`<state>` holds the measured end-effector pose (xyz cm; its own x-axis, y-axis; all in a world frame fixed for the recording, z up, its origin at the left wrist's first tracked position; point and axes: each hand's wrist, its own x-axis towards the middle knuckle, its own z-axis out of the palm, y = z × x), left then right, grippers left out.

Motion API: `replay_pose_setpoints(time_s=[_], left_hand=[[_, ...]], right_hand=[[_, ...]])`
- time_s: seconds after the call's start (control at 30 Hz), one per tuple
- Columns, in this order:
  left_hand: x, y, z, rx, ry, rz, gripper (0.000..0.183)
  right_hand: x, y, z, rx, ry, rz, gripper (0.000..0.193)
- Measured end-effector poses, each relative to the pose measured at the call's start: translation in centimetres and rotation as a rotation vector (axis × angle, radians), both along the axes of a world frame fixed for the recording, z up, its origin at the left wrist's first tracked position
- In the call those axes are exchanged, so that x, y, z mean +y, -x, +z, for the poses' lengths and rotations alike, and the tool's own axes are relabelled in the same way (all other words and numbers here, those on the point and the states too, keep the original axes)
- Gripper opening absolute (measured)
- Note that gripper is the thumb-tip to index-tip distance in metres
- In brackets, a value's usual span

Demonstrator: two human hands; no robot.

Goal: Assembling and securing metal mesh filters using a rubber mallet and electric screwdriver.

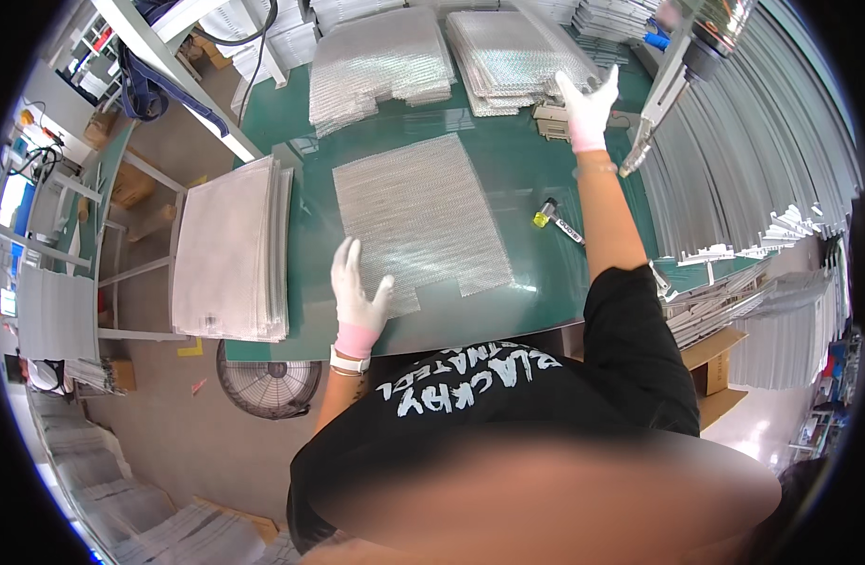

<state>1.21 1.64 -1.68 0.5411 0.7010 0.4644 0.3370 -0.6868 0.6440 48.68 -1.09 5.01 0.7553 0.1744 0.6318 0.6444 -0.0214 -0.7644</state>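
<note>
A translucent, bubble-textured sheet [423, 217] with a notched near edge lies flat on the green tabletop [310, 226] in front of me. My left hand [359, 290], in a white glove with a pink cuff, is beside the sheet's near left part, fingers apart and holding nothing. My right hand [590, 105], gloved the same way, reaches to the far right with thumb and fingers spread. It is nearest the right stack of similar sheets [508, 61]; whether it touches that stack I cannot tell. Another stack [381, 66] of these sheets sits further left.
White flat panels [230, 250] are piled at the table's left. A small tool with a yellow-green end [544, 217] lies near my right forearm. A metal arm [654, 122] hangs at right, before long grey strips [743, 141]. A floor fan [270, 386] stands below the near edge.
</note>
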Motion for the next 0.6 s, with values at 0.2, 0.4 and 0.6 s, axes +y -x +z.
replay_pose_setpoints(time_s=[0.2,0.4,0.6], left_hand=[[-1.8,-3.6,2.2,-0.186,0.984,-0.485,0.06],[-5.4,-5.4,1.5,-0.89,0.796,-0.034,0.036],[-4.5,-0.4,1.5,-0.701,0.607,0.059,0.033]], right_hand=[[-7.0,16.2,-2.1,-0.337,0.056,0.29,0.122],[-13.0,27.3,-0.8,-0.418,0.54,0.425,0.094],[-15.0,20.8,2.5,-0.28,0.666,0.255,0.083]])
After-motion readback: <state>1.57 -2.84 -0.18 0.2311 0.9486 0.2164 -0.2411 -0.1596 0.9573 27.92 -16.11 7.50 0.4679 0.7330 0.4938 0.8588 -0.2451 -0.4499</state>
